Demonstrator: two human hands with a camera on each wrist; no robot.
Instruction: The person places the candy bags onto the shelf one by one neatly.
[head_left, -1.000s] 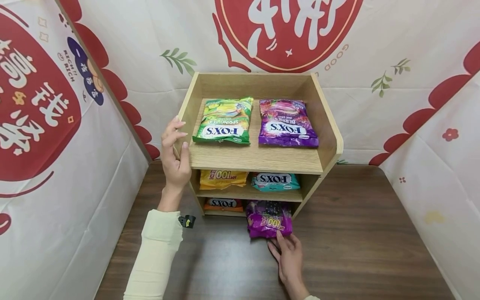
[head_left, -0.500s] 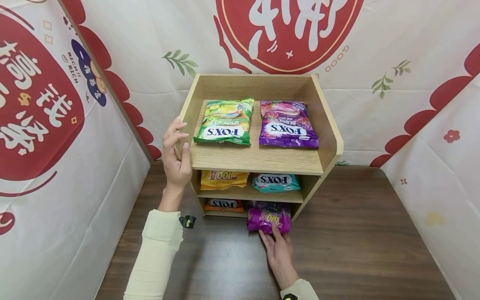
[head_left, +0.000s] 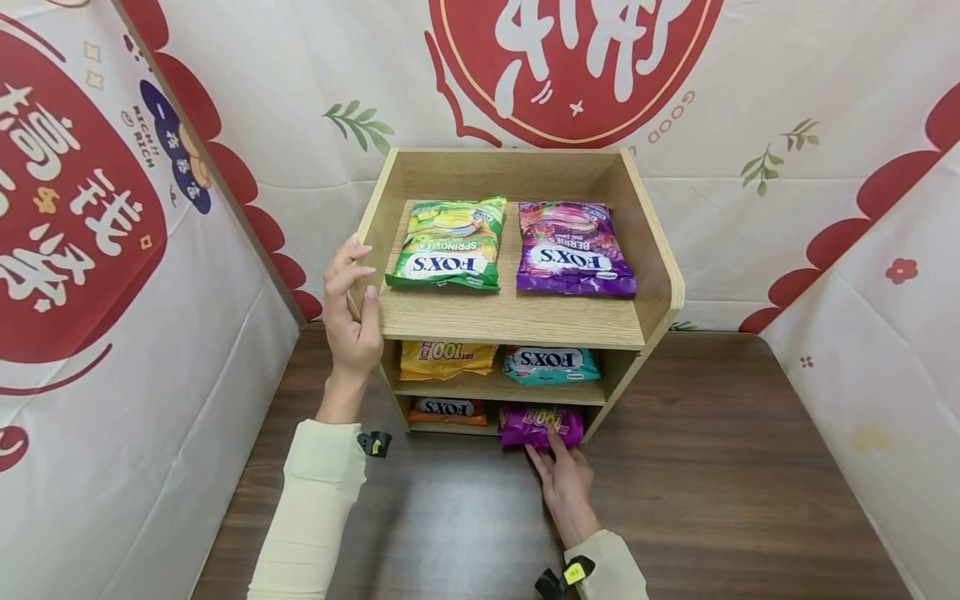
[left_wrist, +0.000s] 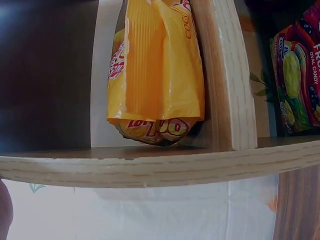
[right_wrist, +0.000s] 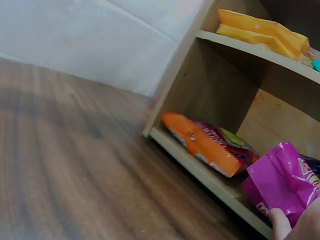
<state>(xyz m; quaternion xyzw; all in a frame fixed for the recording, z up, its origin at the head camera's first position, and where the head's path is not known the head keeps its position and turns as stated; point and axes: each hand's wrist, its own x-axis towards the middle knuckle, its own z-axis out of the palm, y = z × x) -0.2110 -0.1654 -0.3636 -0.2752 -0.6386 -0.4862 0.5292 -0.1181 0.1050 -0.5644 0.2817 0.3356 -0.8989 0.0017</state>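
Note:
My left hand (head_left: 350,321) grips the left side panel of a wooden shelf unit (head_left: 510,321), its fingers over the panel's edge. At the bottom right compartment, my right hand (head_left: 567,487) pinches the front end of a purple candy bag (head_left: 536,427). That purple candy bag (right_wrist: 282,177) lies mostly inside, tilted, in the right wrist view, with part of the right hand (right_wrist: 305,225) at its near end. Beside it on the bottom shelf is an orange Fox's candy bag (head_left: 448,409). The far end of the purple bag is hidden.
On the top shelf lie a green candy bag (head_left: 450,243) and a berry-purple one (head_left: 573,247). The middle shelf holds a yellow bag (head_left: 447,359) and a teal bag (head_left: 552,364). A brown table (head_left: 720,467) bears the unit; printed cloth (head_left: 300,167) hangs around it.
My right hand has moved forward with the purple candy bag, which now sits deeper in the bottom right compartment. My left hand has stayed on the side panel.

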